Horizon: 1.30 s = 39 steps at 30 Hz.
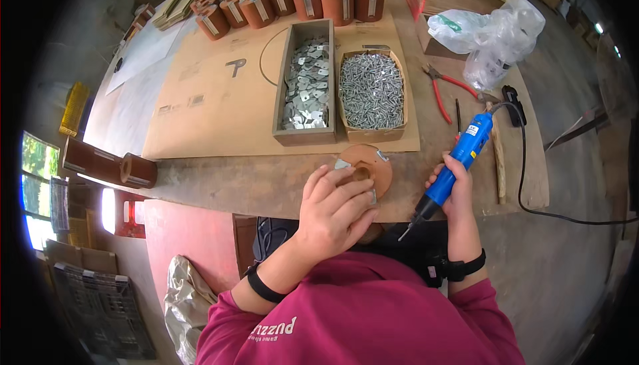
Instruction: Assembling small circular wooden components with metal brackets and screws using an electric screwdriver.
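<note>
My right hand (456, 188) is wrapped around a blue electric screwdriver (471, 140), its bit tilted down toward the table's front edge. Under my left hand (335, 208) is a reddish-brown cylinder (381, 168) with a hole in its top; my fingers curl over its near left side and hide part of it. Small metal pieces show at its rim. Just beyond it stand a long wooden box (279, 108) of flat metal plates (309, 85) and a carton (343, 115) full of screws (373, 92).
Several more reddish-brown cylinders (309, 2) with metal strips crowd the table's far side; two lie at the left edge (138, 170). Red-handled pliers (439, 98), a wooden stick (498, 158) and clear plastic bags (496, 38) are on the right. The screwdriver's black cord (522, 165) trails off rightward.
</note>
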Each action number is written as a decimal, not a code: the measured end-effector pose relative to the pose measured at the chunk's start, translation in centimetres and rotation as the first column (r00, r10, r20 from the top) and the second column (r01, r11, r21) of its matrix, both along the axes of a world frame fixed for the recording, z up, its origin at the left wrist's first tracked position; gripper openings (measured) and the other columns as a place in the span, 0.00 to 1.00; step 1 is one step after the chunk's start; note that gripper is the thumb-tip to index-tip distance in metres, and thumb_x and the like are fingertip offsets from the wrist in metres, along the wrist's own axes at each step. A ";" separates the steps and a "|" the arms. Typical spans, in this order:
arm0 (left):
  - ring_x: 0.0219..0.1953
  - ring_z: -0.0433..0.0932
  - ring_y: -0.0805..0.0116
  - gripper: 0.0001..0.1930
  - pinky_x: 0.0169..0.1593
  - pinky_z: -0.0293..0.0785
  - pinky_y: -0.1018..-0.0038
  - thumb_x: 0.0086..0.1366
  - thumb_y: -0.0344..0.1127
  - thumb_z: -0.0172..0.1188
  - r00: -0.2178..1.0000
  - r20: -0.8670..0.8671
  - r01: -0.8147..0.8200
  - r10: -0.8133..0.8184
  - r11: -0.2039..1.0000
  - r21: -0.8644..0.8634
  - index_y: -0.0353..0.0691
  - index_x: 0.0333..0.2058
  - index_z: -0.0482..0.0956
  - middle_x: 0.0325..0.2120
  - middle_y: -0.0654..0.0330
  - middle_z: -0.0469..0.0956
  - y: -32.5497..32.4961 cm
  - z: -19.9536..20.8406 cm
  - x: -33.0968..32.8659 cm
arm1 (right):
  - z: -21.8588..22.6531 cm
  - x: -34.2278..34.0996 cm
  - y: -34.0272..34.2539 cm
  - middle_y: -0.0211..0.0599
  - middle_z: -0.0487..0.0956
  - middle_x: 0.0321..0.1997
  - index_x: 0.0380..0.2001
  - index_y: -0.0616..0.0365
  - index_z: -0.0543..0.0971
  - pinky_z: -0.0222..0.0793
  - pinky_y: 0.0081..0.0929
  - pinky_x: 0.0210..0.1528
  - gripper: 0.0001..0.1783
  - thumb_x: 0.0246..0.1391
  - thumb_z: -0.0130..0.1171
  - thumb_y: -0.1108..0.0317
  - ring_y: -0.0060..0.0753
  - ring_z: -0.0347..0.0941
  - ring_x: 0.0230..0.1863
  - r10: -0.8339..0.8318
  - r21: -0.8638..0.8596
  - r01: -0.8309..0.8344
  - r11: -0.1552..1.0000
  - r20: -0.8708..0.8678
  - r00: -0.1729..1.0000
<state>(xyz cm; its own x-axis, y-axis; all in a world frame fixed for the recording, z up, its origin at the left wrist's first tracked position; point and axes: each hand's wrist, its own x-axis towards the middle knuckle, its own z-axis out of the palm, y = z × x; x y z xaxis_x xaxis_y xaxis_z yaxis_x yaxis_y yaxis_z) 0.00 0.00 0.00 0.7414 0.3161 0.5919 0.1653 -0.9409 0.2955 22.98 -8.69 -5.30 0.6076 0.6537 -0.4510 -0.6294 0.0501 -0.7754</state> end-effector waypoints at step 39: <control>0.45 0.68 0.53 0.26 0.49 0.62 0.63 0.47 0.37 0.63 0.947 0.309 -0.022 0.089 0.977 -0.213 0.31 0.45 0.68 0.42 0.48 0.70 3.5 2.7 0.3 | 0.3 -0.3 0.1 0.36 0.69 0.17 0.35 0.56 0.66 0.67 0.30 0.19 0.15 0.43 0.56 0.65 0.31 0.68 0.16 -0.008 0.019 0.008 1.000 0.015 1.000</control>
<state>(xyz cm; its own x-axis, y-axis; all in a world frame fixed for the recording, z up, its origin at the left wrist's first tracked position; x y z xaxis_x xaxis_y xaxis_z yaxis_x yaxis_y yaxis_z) 0.27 3.54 2.66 0.5050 0.4901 0.7105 0.0821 -0.8467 0.5257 22.68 -8.57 -4.99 0.6199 0.6569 -0.4292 -0.6169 0.0699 -0.7840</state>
